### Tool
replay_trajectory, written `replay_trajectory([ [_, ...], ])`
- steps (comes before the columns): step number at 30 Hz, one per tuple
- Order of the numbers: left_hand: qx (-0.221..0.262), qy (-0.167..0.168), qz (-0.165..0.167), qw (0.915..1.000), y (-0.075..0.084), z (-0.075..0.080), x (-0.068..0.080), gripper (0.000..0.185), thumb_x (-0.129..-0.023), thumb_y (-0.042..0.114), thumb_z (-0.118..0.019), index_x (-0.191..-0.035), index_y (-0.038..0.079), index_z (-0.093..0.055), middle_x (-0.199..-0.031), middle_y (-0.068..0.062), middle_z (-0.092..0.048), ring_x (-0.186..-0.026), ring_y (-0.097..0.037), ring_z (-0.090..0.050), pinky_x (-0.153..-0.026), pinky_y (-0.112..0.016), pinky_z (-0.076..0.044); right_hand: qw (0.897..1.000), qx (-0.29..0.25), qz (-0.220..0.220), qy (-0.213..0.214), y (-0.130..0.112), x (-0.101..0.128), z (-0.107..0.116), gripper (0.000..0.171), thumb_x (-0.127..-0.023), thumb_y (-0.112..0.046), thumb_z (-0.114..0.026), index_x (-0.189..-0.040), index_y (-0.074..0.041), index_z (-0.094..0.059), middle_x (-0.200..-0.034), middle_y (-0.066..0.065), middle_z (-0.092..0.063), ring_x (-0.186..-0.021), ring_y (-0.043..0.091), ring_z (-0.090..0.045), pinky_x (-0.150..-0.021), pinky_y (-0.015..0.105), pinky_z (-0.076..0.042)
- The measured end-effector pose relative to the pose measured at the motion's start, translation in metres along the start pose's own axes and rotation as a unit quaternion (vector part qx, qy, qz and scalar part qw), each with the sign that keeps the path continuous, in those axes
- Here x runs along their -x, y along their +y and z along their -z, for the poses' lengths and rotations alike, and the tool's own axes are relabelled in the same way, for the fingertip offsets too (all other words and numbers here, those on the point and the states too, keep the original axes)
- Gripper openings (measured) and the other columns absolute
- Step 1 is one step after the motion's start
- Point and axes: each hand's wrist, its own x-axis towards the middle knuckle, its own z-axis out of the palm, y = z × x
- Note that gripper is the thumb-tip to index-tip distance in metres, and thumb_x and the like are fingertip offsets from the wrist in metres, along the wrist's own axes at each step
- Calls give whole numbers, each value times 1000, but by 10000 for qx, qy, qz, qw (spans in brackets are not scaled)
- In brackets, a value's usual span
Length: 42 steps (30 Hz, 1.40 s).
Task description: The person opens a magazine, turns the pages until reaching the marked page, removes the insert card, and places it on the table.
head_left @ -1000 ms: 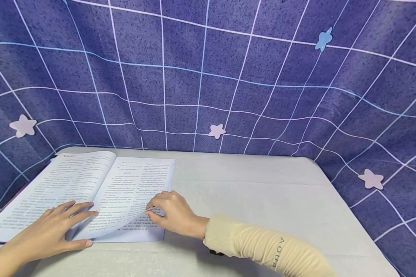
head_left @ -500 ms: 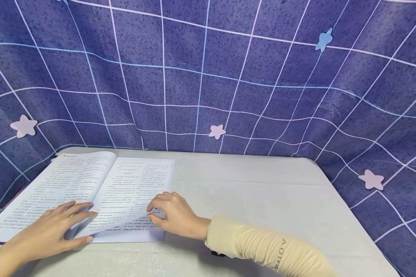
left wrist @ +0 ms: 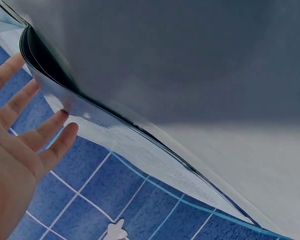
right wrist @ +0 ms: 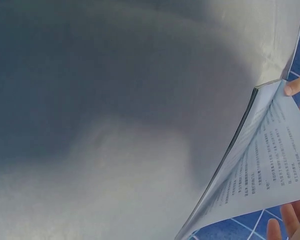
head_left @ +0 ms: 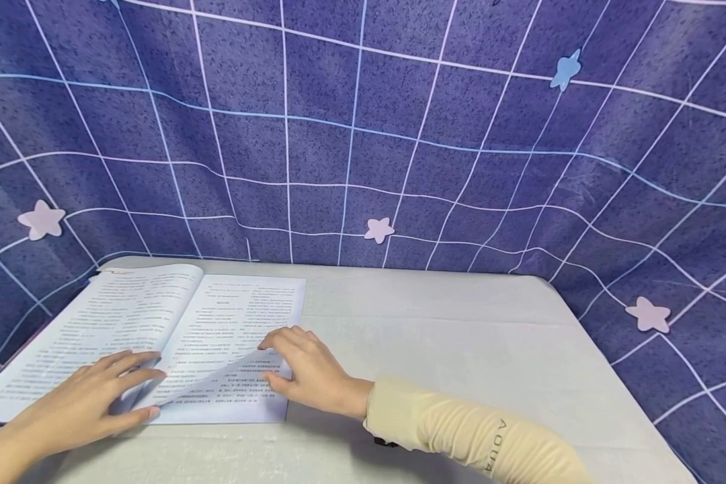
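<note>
Book lies open on the left part of the table, its far edge close to the blue gridded cloth that hangs behind and wraps round both sides. Printed text covers both pages.

The left hand rests flat on the near corner of the left page, fingers straight and spread, pressing down near the spine. In the left wrist view the same fingers are splayed and relaxed, touching the page edges without gripping.

The right hand sits at the near right corner of the right-hand page. Its thumb and fingertips pinch one leaf, which is lifted off the stack and bows upward from the corner toward the spine. In the right wrist view a fingertip sits on the edge of that leaf, with the rest of the pages lying separate beneath.

A cream sleeve with lettering covers the right forearm, which lies across the table's near edge. Pale star shapes dot the cloth.
</note>
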Motion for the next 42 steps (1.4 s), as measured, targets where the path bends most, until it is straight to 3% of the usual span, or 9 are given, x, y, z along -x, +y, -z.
replay_trajectory([
  [9,2,21,-22,10000,-3,1,0,48,-64,48,-76,-101,19,-68,-118,-7,-57,-106,-34,-51,-67,-59,-45,9999,-104,9,78,3,0,3,47,-82,-24,-65,-123,-11,-46,-126,-1,-51,-118,9,-47,-108,22,-30],
  [16,13,179,-115,9998,-5,2,0,54,-64,45,-76,-108,16,-65,-119,-8,-57,-104,-33,-53,-67,-57,-46,9999,-118,46,52,3,0,2,47,-83,-24,-63,-123,-11,-45,-127,-1,-49,-117,10,-46,-105,21,-32],
  [26,48,370,72,9993,-6,3,0,72,-64,43,-77,-125,11,-54,-123,-11,-54,-105,-32,-51,-76,-51,-42,9993,-11,56,-367,0,4,-1,46,-83,-29,-64,-122,-12,-46,-128,0,-49,-116,10,-47,-101,22,-36],
  [38,-139,488,127,9986,-9,5,0,78,-69,47,-72,-133,12,-46,-130,-10,-48,-109,-32,-45,-81,-49,-36,9952,142,10,-968,-5,7,-6,47,-82,-33,-64,-122,-15,-46,-123,-4,-51,-108,8,-48,-93,19,-38],
  [40,-177,532,148,9983,-10,6,0,80,-70,49,-71,-135,11,-44,-130,-11,-48,-109,-32,-45,-83,-50,-36,9940,191,12,-1079,-5,7,-7,47,-82,-35,-64,-122,-16,-46,-122,-4,-51,-107,7,-48,-91,18,-38],
  [42,-211,592,138,9979,-11,5,1,83,-70,51,-69,-137,10,-41,-131,-12,-47,-109,-33,-44,-93,-52,-33,9926,225,27,-1194,-6,7,-7,47,-82,-35,-64,-122,-16,-46,-122,-4,-52,-107,7,-48,-90,17,-38],
])
